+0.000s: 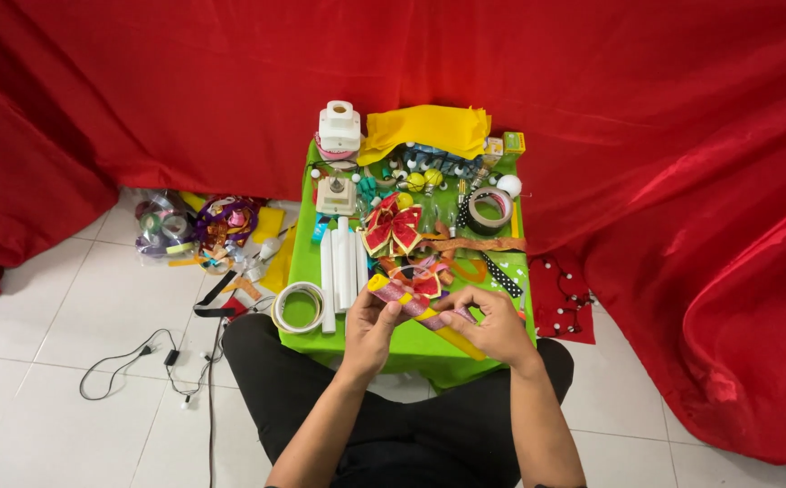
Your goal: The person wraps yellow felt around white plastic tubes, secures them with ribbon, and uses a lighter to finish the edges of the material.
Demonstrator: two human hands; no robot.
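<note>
The fingers (376,305) of the left hand (370,327) are curled together around one end of a yellow stick (447,331) wrapped in pink patterned ribbon (408,298), thumb on top and the other fingers tucked beneath. The fingers (458,305) of the right hand (492,323) are pinched shut on the ribbon further along the stick, knuckles up and wrist bent slightly inward. The stick runs slantwise between both hands, its bare yellow end jutting down toward the near edge of the desk (411,348).

Both forearms reach forward from the bottom of the view, elbows apart, hands nearly meeting over the front of the small green-covered desk. The person sits on the tiled floor (40,343) with black-trousered legs folded under the desk's edge.

Just beyond the hands lies a red and gold ribbon bow (393,228). To the left of it are several white tubes (342,264) lying side by side, and a roll of tape (298,306) at the near left corner. A second tape roll (489,209) sits toward the right, and a folded yellow cloth (424,128) lies at the far edge beside a white device (339,126).

On the floor to the left are a heap of ribbon spools (196,228) and a black cable (135,361). Red fabric (637,108) hangs behind and around everything.
</note>
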